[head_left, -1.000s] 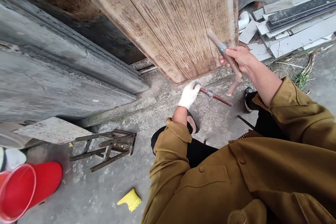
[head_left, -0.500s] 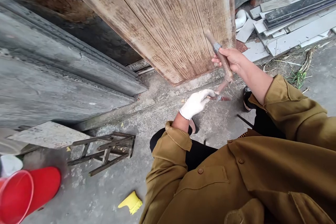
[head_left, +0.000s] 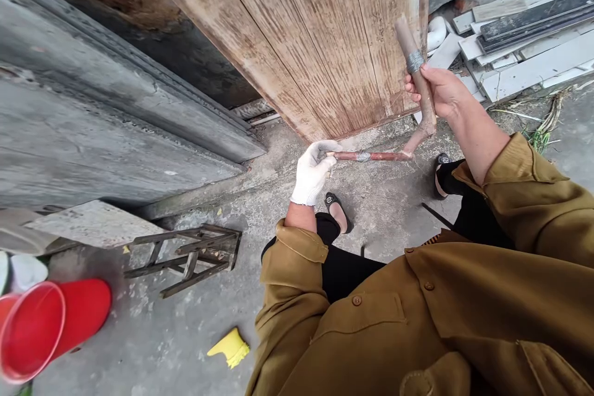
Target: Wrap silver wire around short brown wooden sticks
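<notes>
A crooked wooden branch (head_left: pixel 422 131) spans the gap between my two hands, bent like a crank. Grey wire is wound round its thick upper part and round its thin reddish lower part. My left hand (head_left: pixel 312 172), in a white glove, pinches the tip of the thin part. Bare, my right hand (head_left: pixel 443 90) grips the thick part just below the upper wire winding, fingers closed round it. Behind the branch stands a weathered plank door (head_left: pixel 320 43).
Broken boards and tiles (head_left: pixel 533 43) are piled at the right, beside a white pipe bend (head_left: pixel 436 32). On the left are a wooden trestle (head_left: pixel 190 253), a red bucket (head_left: pixel 86 315) and a concrete ledge (head_left: pixel 116 117). A yellow scrap (head_left: pixel 231 346) lies on the concrete floor.
My left hand has moved left and slightly up, and now holds the thin part's tip. My right hand has moved right and slightly up. The branch now lies more stretched between them.
</notes>
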A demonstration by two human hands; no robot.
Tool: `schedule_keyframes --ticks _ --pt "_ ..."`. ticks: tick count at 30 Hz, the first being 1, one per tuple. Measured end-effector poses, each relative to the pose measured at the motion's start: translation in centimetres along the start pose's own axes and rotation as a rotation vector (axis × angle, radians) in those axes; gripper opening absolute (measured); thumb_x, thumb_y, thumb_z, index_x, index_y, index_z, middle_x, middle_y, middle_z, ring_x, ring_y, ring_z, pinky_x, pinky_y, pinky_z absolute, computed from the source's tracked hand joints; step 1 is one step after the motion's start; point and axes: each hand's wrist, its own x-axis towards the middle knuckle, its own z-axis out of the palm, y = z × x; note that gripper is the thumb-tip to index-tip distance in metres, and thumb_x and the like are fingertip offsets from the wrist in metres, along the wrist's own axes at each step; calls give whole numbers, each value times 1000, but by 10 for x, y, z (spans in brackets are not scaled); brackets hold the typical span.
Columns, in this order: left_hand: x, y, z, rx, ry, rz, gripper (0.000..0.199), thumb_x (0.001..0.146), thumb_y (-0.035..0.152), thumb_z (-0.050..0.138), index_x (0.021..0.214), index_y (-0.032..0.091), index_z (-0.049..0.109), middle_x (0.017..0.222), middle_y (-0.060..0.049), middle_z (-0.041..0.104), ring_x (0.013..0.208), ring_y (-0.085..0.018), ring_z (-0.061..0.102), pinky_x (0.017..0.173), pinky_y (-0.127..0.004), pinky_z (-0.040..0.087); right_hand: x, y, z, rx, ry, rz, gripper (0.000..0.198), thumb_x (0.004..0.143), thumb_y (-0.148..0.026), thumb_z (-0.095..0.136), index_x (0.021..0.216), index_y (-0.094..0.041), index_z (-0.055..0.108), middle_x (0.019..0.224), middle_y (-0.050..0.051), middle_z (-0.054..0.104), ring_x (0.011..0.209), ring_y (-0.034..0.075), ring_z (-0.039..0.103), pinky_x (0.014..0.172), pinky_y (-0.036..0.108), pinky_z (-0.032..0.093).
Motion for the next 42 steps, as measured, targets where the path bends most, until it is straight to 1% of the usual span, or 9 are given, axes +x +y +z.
schedule_keyframes --ticks 7,12,16,20,25,30,36,38,42 --pt "17 -33 5 310 118 -454 23 88 41 56 91 18 59 73 -5 66 67 -20 67 65 -32 56 -34 -1 27 -206 -439 24 52 74 -59 79 91 -12 64 80 6 68 63 12 63 47 21 46" --pt "18 -24 27 337 0 -105 29 90 41 58 109 20 62 113 -10 70 114 -22 64 99 -35 51 -33 31 53 -245 -631 173 47 78 -53 78 94 -11 65 81 9 72 58 10 61 49 20 49" --pt "13 -12 58 -94 -245 -24 50 95 57 49 124 17 56 106 -10 70 103 -20 67 95 -36 54 -30 45 70 -355 -527 230 30 86 -42 72 90 -13 66 77 7 71 53 7 55 45 18 44" --pt "10 -3 71 -122 -319 -141 56 93 64 50 119 16 61 70 -3 63 65 -16 63 80 -38 58 -21 40 65 -474 -313 88 26 91 -43 64 92 -16 65 90 8 72 66 11 61 52 22 46" --pt "9 5 68 13 -382 -175 43 91 60 55 106 23 70 72 -6 67 59 -17 61 65 -37 56 -10 31 46 -1196 -113 -97 24 92 -38 59 99 -16 67 92 11 70 86 22 64 72 32 48" --pt "10 17 63 184 -500 -112 42 88 55 58 91 16 72 78 -6 69 71 -19 64 72 -34 55 -14 33 39 -1725 -328 70 18 84 -30 70 91 -13 73 87 13 70 91 26 65 81 37 45" --pt "11 22 59 218 -547 -97 35 79 53 67 81 18 71 79 -6 68 76 -21 62 75 -36 52 -34 22 47 -1324 -1238 660 23 82 -37 72 94 -17 76 66 -3 66 59 8 58 61 22 45" --pt "11 20 57 77 -492 -114 41 79 59 68 85 19 69 75 -5 64 66 -18 58 67 -35 52 -39 9 50 -1052 -1194 541 29 81 -39 74 100 -17 76 75 -2 71 62 8 60 61 21 46" --pt "11 13 53 -142 -421 -157 57 81 71 60 96 17 66 61 2 46 49 -10 42 56 -30 50 -38 -7 49 -673 -607 180 27 81 -43 75 77 -17 70 71 1 67 58 9 55 55 22 46"
